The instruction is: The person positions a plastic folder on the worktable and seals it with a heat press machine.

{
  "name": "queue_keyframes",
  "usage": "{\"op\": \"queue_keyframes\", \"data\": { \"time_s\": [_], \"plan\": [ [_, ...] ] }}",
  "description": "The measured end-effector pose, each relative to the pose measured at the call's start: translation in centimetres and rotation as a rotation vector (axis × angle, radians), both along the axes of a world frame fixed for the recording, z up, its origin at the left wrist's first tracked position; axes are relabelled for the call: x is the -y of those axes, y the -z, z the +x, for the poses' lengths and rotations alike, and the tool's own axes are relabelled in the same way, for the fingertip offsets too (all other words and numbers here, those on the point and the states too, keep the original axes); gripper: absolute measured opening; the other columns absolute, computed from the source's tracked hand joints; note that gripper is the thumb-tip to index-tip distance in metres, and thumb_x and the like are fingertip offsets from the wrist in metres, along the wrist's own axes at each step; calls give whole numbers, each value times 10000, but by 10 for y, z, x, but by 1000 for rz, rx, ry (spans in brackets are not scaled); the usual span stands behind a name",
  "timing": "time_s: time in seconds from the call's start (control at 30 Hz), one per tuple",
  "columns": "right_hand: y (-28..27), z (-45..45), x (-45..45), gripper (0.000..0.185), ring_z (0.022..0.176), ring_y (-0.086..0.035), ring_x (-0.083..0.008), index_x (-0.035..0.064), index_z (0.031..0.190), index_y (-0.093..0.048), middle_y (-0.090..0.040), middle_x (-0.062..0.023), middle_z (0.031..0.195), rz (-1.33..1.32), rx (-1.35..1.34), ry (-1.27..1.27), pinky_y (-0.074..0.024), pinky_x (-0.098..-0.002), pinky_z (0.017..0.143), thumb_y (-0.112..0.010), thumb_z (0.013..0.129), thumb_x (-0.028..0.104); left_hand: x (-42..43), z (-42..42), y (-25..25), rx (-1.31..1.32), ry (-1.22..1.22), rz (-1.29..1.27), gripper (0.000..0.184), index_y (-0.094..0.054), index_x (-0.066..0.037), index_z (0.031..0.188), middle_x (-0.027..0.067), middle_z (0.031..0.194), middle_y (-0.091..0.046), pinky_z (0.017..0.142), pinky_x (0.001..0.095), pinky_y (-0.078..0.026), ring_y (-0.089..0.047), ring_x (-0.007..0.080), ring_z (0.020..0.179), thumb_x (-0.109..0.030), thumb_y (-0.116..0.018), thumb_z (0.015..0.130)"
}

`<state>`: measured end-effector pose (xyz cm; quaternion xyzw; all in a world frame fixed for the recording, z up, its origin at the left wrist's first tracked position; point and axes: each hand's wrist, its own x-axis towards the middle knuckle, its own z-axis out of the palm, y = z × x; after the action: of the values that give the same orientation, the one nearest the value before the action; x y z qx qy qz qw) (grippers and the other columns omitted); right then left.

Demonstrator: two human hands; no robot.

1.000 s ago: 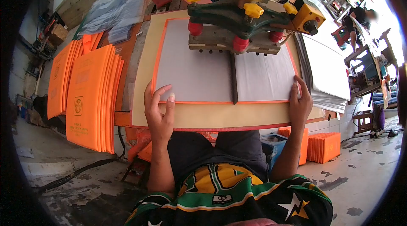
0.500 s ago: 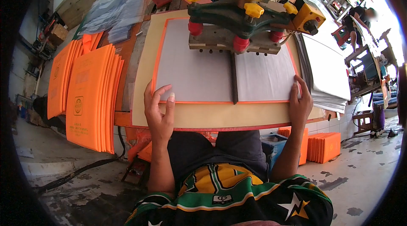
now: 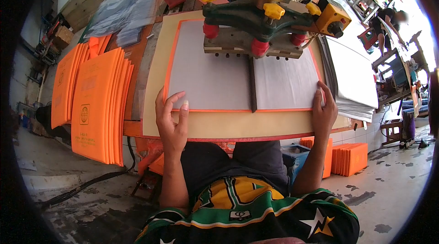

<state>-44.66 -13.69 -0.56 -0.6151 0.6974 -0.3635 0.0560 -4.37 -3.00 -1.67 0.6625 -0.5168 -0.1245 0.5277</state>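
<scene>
An opened-out cover point(image 3: 210, 79) with a grey lining, a dark spine strip point(image 3: 253, 84) and a bright orange border lies on a tan board point(image 3: 219, 125). My left hand point(image 3: 171, 120) rests at the cover's lower left corner, its thumb and fingers apart. On the opposite side, my right hand point(image 3: 324, 107) touches the right edge with spread fingers. Neither hand visibly pinches the cover. Over the cover's upper part stands a press head point(image 3: 254, 45) with yellow knobs and red posts, hiding some of the far side.
Orange printed covers point(image 3: 98, 107) stand in stacks at the left, near clear plastic sheets point(image 3: 125, 8). White sheets point(image 3: 352, 75) are piled at the right. More orange covers point(image 3: 349, 159) sit on the floor beside a blue crate point(image 3: 294, 157). Another person point(image 3: 386, 22) is at the far right.
My hands, the cover and the press head stay in place. In the background, the other person shifts slightly.
</scene>
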Motion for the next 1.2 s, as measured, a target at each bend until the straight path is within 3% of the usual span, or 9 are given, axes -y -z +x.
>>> {"op": "queue_keyframes", "data": {
  "time_s": [0.5, 1.2],
  "plan": [
    [2, -2, 1, 378, 1259, -758, -335, 117, 1438, -747, -790, -169, 1362, -25, -7, -17, -565, -459, 1071, -611, 1143, 311, 0, 1, 0, 17, -9, 11, 294, -758, -33, 1286, 211, 1549, -569, 1170, 479, -454, -538, 375, 1473, -230, -709, 1073],
    [-1, 1, 0, 368, 1267, -753, -328, 135, 1441, -747, -792, -162, 1360, 3, 5, -2, -564, -469, 1076, -610, 1143, 301, 0, 1, 0, -3, -4, 12, 308, -762, -35, 1289, 223, 1584, -546, 1228, 505, -419, -507, 383, 1517, -252, -709, 1077]
  ]
}}
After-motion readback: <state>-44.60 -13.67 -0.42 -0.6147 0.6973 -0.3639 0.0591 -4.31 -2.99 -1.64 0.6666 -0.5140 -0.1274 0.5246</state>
